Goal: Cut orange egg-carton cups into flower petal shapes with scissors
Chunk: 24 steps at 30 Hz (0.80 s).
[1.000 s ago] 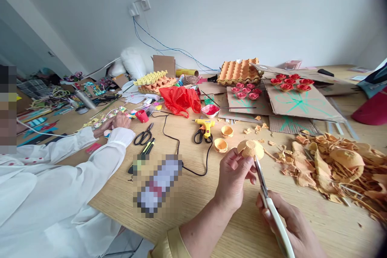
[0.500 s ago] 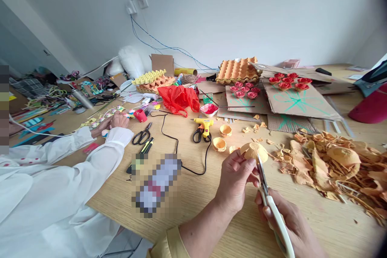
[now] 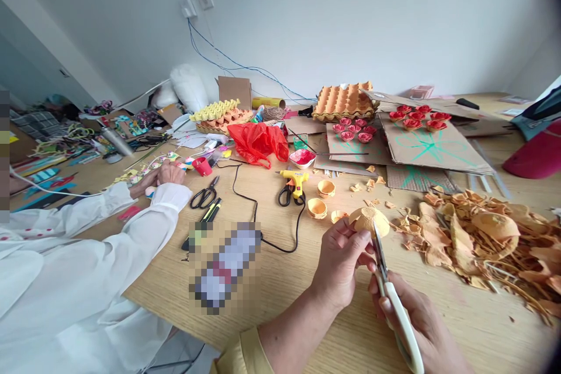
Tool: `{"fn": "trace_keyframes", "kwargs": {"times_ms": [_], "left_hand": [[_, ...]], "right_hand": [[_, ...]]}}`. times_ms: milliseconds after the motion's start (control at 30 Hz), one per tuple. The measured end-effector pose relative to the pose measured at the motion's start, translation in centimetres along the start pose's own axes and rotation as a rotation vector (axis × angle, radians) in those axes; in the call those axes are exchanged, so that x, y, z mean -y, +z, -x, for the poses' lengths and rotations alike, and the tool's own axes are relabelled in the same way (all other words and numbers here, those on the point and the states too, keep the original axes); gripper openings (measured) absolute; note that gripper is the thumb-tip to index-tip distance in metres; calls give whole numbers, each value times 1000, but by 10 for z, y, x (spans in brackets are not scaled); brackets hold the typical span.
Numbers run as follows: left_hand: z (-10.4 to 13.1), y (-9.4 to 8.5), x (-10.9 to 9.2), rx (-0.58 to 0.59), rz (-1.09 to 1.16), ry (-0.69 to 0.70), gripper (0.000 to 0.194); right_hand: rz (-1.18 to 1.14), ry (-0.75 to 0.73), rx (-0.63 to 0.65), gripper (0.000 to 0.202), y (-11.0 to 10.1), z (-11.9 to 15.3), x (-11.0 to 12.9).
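—How far were you?
—At right lay the scrap heap [image 3: 495,245]. Your right hand [image 3: 416,310] gripped scissors [image 3: 398,305], lower right; your left hand [image 3: 338,260] pinched one cup [image 3: 365,216], right of centre, its cutting seemingly unfinished. Near centre, smaller cups [image 3: 317,214] looked finished.

From where I stand, the pale orange cup [image 3: 370,218] is tipped over, its small flat base upward and its scalloped sides flaring out, right of centre in the frame. The white-handled scissors [image 3: 395,307] slant up from the lower right, slim metal blades meeting its near side.
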State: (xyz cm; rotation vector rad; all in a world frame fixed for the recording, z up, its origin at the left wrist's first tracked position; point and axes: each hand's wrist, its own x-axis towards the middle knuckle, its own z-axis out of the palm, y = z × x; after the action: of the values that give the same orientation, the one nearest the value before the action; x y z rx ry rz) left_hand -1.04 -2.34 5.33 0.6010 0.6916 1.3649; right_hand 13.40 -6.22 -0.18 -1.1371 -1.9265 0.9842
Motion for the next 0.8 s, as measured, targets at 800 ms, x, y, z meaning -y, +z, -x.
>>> {"fn": "trace_keyframes", "kwargs": {"times_ms": [800], "left_hand": [[-1, -2, 2, -27, -43, -38, 41]], "right_hand": [[-19, 79, -74, 41, 0, 0, 5]]}}
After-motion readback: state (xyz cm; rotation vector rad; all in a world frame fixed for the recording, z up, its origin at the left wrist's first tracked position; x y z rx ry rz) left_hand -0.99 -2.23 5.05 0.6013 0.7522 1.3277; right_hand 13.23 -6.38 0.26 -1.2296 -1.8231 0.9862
